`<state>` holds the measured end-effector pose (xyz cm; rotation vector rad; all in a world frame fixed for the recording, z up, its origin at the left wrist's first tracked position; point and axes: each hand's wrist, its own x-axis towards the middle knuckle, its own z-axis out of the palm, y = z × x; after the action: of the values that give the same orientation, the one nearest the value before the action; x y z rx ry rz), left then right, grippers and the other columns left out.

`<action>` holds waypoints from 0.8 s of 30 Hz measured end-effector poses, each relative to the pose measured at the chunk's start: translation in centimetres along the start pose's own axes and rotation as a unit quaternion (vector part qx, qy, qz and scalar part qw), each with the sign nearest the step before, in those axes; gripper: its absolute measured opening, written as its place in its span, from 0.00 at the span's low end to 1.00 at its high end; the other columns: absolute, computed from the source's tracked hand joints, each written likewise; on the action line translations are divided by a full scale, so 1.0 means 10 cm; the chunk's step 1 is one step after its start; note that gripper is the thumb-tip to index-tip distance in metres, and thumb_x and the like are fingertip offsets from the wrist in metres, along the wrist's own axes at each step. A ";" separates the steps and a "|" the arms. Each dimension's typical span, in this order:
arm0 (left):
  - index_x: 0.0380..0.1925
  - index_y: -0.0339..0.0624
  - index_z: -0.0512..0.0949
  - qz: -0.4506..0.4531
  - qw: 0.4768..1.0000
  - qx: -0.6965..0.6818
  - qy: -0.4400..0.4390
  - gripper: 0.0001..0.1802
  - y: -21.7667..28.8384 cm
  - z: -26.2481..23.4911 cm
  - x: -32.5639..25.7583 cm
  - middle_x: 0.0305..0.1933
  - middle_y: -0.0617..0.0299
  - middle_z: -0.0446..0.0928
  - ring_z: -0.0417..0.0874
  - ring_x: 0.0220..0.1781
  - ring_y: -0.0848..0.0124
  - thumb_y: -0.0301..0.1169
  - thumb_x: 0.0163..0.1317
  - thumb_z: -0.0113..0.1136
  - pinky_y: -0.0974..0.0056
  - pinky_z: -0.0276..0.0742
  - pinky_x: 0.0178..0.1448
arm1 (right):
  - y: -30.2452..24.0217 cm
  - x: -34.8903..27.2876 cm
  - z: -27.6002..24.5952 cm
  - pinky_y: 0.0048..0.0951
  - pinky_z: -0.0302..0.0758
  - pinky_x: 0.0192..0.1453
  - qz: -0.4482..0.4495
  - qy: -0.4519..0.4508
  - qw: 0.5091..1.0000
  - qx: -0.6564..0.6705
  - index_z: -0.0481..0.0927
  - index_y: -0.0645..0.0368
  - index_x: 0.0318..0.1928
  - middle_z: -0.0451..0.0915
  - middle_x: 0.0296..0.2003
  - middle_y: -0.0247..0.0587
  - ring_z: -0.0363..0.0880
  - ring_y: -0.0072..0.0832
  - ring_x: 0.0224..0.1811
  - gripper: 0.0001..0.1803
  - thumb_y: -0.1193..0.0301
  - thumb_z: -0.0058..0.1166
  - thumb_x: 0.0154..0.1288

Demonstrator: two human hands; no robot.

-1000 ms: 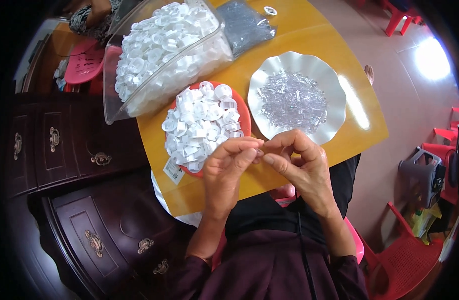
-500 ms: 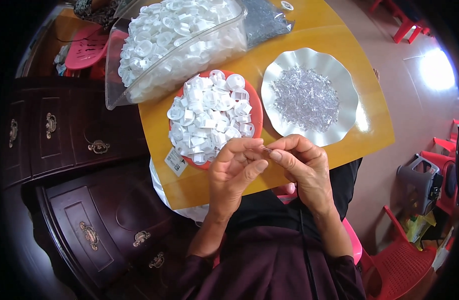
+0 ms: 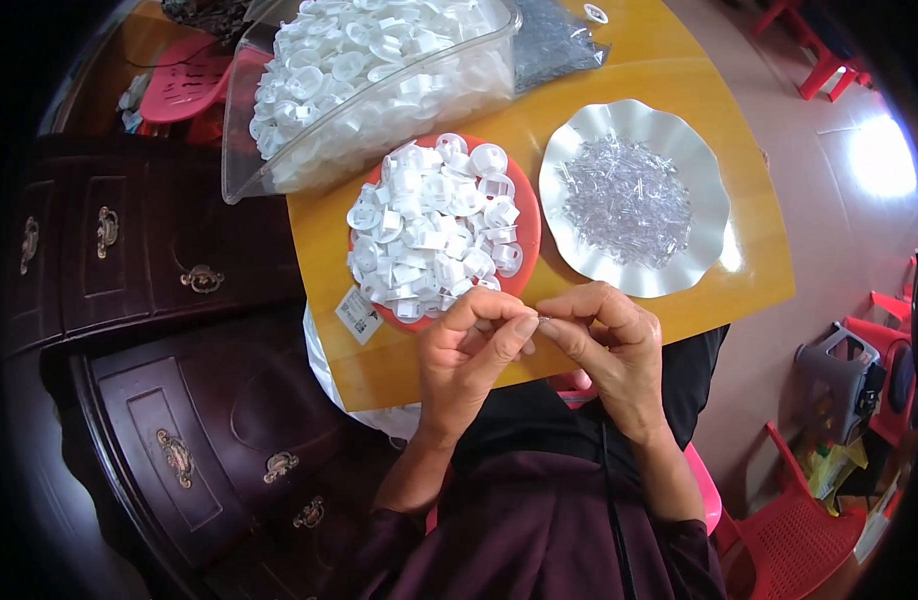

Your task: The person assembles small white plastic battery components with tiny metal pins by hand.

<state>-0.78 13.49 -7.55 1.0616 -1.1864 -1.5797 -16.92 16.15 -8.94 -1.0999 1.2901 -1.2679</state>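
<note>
My left hand [image 3: 466, 358] and my right hand [image 3: 619, 358] meet over the near edge of the table, fingertips almost touching. Between them shows a tiny clear plastic stick [image 3: 543, 320], pinched by thumb and forefinger of each hand; most of it is hidden by the fingers. Beyond my left hand, a round red tray [image 3: 524, 225] bears a heap of white plastic clip pieces [image 3: 434, 230] with round discs. Past my right hand stands a white scalloped plate [image 3: 714, 205] holding a pile of similar clear sticks [image 3: 629, 205].
A large clear bin [image 3: 241, 150] full of white pieces stands at the far left of the yellow table [image 3: 669, 60]. Beside it lies a bag [image 3: 554, 45] of clear pieces. Dark drawers [image 3: 179, 400] flank the left; red chairs [image 3: 799, 540] stand right.
My left thumb and forefinger, apart before, have closed at the small clear stick. Both hands are slightly lower in the picture. The table and its things have shifted a little rightward in view.
</note>
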 end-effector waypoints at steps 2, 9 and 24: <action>0.38 0.37 0.79 0.003 1.000 0.004 -0.004 0.03 0.00 -0.02 0.00 0.35 0.66 0.79 0.78 0.34 0.81 0.22 0.66 0.62 0.75 0.74 0.40 | -0.03 -0.01 0.00 0.16 0.62 0.27 0.039 -0.008 0.997 0.059 0.83 0.62 0.38 0.77 0.28 0.26 0.65 0.10 0.25 0.04 0.77 0.65 0.62; 0.40 0.39 0.82 0.251 0.854 0.445 0.097 0.10 0.27 -0.44 0.29 0.38 0.62 0.79 0.80 0.35 0.71 0.21 0.58 0.68 0.68 0.75 0.41 | 0.03 -0.04 -0.05 0.14 0.63 0.32 0.125 0.010 0.975 0.186 0.81 0.65 0.41 0.76 0.28 0.23 0.66 0.08 0.28 0.05 0.78 0.62 0.66; 0.36 0.45 0.83 0.370 0.750 0.544 0.067 0.15 0.30 -0.52 0.23 0.43 0.62 0.82 0.81 0.44 0.62 0.16 0.47 0.70 0.62 0.75 0.48 | -0.03 -0.05 0.00 0.13 0.61 0.30 0.097 0.017 0.978 0.186 0.81 0.64 0.40 0.76 0.29 0.23 0.64 0.06 0.26 0.04 0.77 0.62 0.66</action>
<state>4.05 9.56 -5.89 1.0884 -2.1413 -0.0715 -16.90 16.65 -8.59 -0.6741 1.0964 -1.3172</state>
